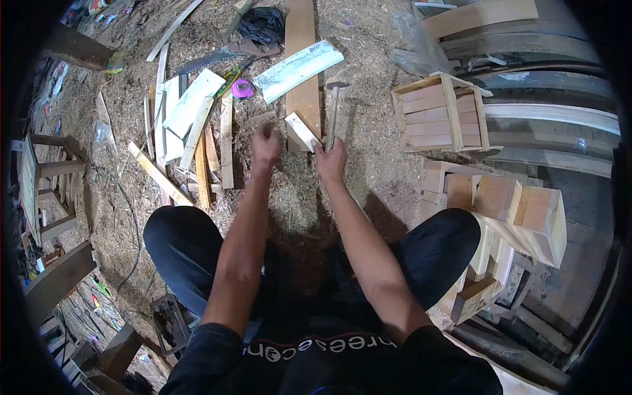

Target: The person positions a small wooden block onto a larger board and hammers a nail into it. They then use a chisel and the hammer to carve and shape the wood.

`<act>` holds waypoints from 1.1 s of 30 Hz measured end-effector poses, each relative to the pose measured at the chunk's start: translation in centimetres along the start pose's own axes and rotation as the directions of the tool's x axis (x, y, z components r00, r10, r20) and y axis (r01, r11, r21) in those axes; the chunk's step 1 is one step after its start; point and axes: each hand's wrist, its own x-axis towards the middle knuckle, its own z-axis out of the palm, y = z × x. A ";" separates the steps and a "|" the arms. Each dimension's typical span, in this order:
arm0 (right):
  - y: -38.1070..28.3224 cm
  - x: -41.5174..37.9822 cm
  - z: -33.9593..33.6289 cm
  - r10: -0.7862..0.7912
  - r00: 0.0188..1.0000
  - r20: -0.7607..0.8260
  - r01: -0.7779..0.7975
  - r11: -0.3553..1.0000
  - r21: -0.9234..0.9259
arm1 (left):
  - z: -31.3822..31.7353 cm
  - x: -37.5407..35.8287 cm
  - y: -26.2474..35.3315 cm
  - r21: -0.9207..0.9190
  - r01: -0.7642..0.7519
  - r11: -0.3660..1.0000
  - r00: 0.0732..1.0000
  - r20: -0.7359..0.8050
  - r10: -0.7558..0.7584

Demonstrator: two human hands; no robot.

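Note:
My right hand (pixel 331 161) is closed, with its thumb against the lower end of a short pale wood block (pixel 300 130). The handle of a hammer (pixel 334 113) runs into the fingers of that same hand, its metal head pointing away from me. To the left, my left hand (pixel 265 147) is closed with the fingers curled together; what it holds, if anything, is hidden. Between and beyond the hands lies a long brown plank (pixel 301 99). A whitish painted board (pixel 299 70) lies across this plank.
A purple tape measure (pixel 242 88), a handsaw (pixel 209 60) and several wood strips (pixel 158 172) lie front left on shavings. A black plastic bag (pixel 261 25) sits at the far side. Slatted wooden crates (pixel 440 113) and wooden boxes (pixel 499 201) stand on the right.

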 end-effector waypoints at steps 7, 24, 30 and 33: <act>1.0 -3.0 -0.6 0.014 1.000 0.015 -0.015 0.996 0.091 | 3.7 -4.4 5.5 0.320 -0.121 0.940 0.987 -0.067 0.149; 0.8 -6.1 -4.0 -0.036 0.978 0.207 0.065 0.988 -0.138 | 3.3 -3.3 5.3 0.331 -0.273 0.903 0.961 0.063 0.268; -1.1 -6.1 -5.2 -0.053 0.957 0.285 0.101 0.982 -0.159 | 4.2 -3.4 3.9 0.247 -0.239 0.939 0.966 -0.038 0.256; -1.8 -6.5 -5.3 -0.117 0.953 0.279 0.163 0.976 -0.147 | 4.1 -3.4 3.6 0.266 -0.192 0.945 0.979 -0.023 0.205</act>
